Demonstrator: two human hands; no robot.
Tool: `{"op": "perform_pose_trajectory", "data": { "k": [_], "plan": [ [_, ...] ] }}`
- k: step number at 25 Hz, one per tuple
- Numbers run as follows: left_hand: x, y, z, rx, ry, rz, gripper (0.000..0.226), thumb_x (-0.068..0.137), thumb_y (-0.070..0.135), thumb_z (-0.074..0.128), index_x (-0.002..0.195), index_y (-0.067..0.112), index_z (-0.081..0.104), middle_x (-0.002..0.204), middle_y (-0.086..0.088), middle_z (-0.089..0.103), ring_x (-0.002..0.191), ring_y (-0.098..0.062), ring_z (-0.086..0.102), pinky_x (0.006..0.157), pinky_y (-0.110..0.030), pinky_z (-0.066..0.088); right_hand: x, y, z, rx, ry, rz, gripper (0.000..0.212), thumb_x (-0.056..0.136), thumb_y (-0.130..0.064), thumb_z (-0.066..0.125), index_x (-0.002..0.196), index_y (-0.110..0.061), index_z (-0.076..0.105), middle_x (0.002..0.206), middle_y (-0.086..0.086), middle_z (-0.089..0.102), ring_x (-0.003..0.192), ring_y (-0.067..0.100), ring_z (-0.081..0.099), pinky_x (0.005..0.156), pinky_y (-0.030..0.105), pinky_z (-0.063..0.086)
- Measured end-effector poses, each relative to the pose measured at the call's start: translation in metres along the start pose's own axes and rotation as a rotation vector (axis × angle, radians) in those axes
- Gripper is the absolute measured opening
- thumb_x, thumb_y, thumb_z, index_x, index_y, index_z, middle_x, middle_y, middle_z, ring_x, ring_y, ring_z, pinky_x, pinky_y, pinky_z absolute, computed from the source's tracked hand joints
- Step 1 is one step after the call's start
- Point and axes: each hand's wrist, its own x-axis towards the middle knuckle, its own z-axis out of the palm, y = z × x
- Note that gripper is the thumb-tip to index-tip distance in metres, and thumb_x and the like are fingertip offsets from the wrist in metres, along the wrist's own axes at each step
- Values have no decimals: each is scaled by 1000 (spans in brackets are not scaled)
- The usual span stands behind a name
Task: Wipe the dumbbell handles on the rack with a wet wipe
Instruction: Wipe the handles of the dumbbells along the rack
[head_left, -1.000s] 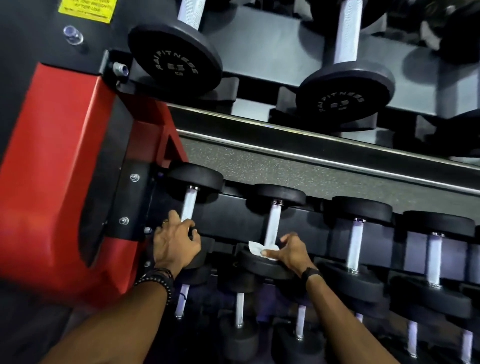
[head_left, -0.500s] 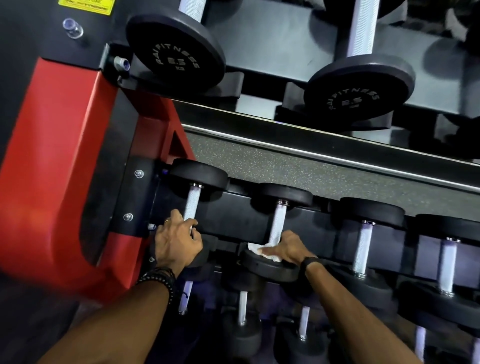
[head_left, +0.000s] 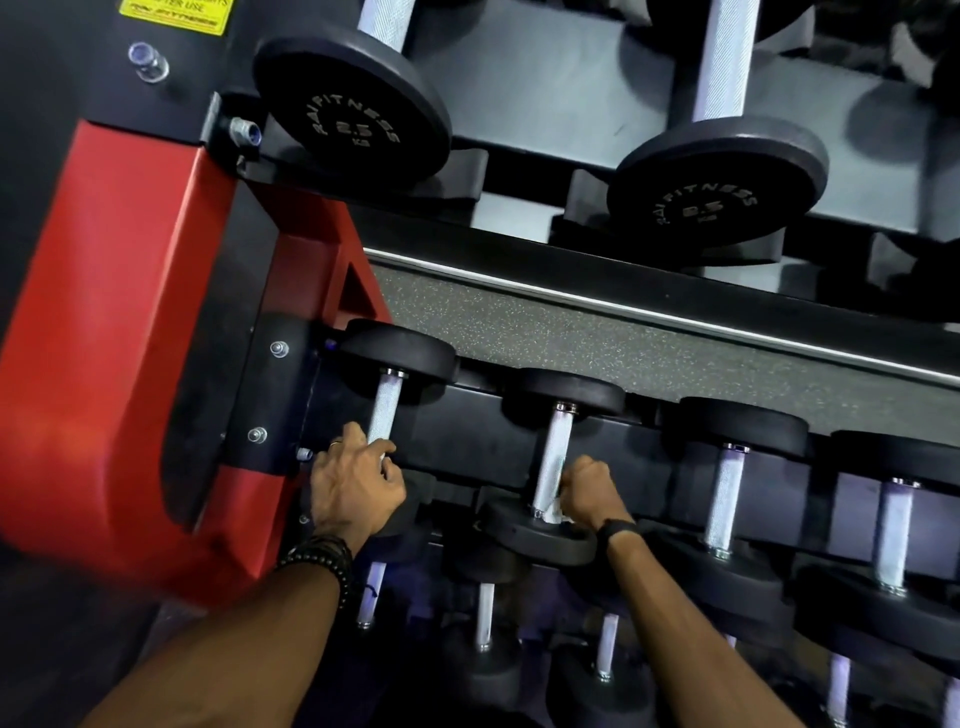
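Note:
Black dumbbells with knurled silver handles lie in a row on the middle shelf of the rack (head_left: 467, 462). My left hand (head_left: 356, 486) grips the lower end of the leftmost handle (head_left: 385, 408). My right hand (head_left: 584, 488) is curled round the lower end of the second handle (head_left: 553, 457), with a white wet wipe (head_left: 555, 512) bunched between the fingers and the metal. Only a small white corner of the wipe shows under the hand, just above that dumbbell's near black head (head_left: 535, 535).
More dumbbells (head_left: 727, 499) continue to the right on the same shelf. A lower tier of smaller dumbbells (head_left: 485, 616) sits below my forearms. Two 2.5 dumbbells (head_left: 353, 109) rest on the upper shelf. The rack's red end frame (head_left: 114, 332) stands at the left.
My right hand moved from the dumbbell's near head onto the lower handle and closed round it with the wipe. The left hand kept its hold. The view shifted slightly.

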Motion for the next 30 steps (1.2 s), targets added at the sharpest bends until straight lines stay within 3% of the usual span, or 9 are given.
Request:
{"op": "perform_pose_trajectory", "data": {
  "k": [3, 7, 12, 17, 19, 22, 26, 28, 30],
  "plan": [
    [-1, 0, 3, 5, 17, 16, 31, 71, 25, 52, 88, 22, 77, 85, -9, 60, 81, -32, 60, 72, -40, 47, -5, -2, 13, 282, 86, 74, 23, 70, 10, 56, 61, -10, 62, 68, 6, 58, 81, 19, 55, 61, 21, 38],
    [0, 0, 3, 19, 20, 9, 27, 70, 24, 57, 87, 23, 77, 83, -9, 64, 80, -32, 60, 71, -40, 46, -8, -12, 11, 603, -76, 186, 34, 69, -3, 66, 100, -2, 53, 85, 12, 66, 73, 23, 61, 57, 32, 48],
    [-1, -1, 3, 8, 22, 9, 25, 71, 23, 59, 88, 23, 77, 83, -8, 66, 82, -31, 60, 74, -40, 46, 1, -22, 10, 1230, -303, 297, 52, 67, -27, 83, 100, 5, 58, 77, 15, 58, 60, 18, 60, 55, 28, 54],
    [1, 0, 4, -1, 20, 6, 32, 68, 27, 49, 84, 24, 77, 79, -6, 66, 78, -30, 60, 70, -39, 47, 2, -33, 20, 567, -36, 308, 64, 74, -45, 79, 105, -5, 39, 93, 6, 56, 81, 20, 63, 71, 26, 52],
    [1, -1, 4, 0, 14, 10, 32, 68, 27, 49, 83, 23, 78, 77, -6, 66, 77, -30, 60, 70, -39, 47, 2, -32, 28, 706, -5, 308, 66, 63, -48, 85, 95, -5, 46, 86, 8, 58, 74, 23, 65, 68, 31, 55],
    [-1, -2, 4, -2, 19, 14, 32, 67, 26, 50, 83, 22, 78, 76, -6, 67, 76, -30, 60, 69, -38, 48, 6, -32, 22, 1127, -102, 362, 31, 71, -21, 84, 76, 0, 61, 59, 10, 54, 42, 13, 52, 42, 22, 46],
    [0, -2, 3, -18, 17, 11, 31, 67, 26, 50, 82, 22, 78, 75, -7, 66, 75, -30, 60, 70, -38, 48, 13, -26, 28, 935, -74, 332, 31, 64, 4, 84, 87, 0, 65, 60, 9, 61, 43, 13, 56, 42, 26, 51],
    [1, -2, 3, -18, 24, 2, 31, 67, 25, 49, 81, 22, 77, 76, -7, 66, 76, -31, 59, 71, -39, 48, 11, -16, 29, 640, -35, 243, 30, 59, -3, 86, 81, -6, 65, 64, 5, 63, 57, 18, 60, 51, 30, 53],
    [0, -2, 3, -22, 19, 0, 31, 67, 25, 49, 81, 22, 77, 76, -7, 66, 76, -31, 59, 72, -39, 48, 4, -2, 20, 429, -52, 106, 30, 61, -14, 88, 82, -14, 66, 72, -1, 65, 68, 14, 61, 53, 14, 46]
  ]
}}
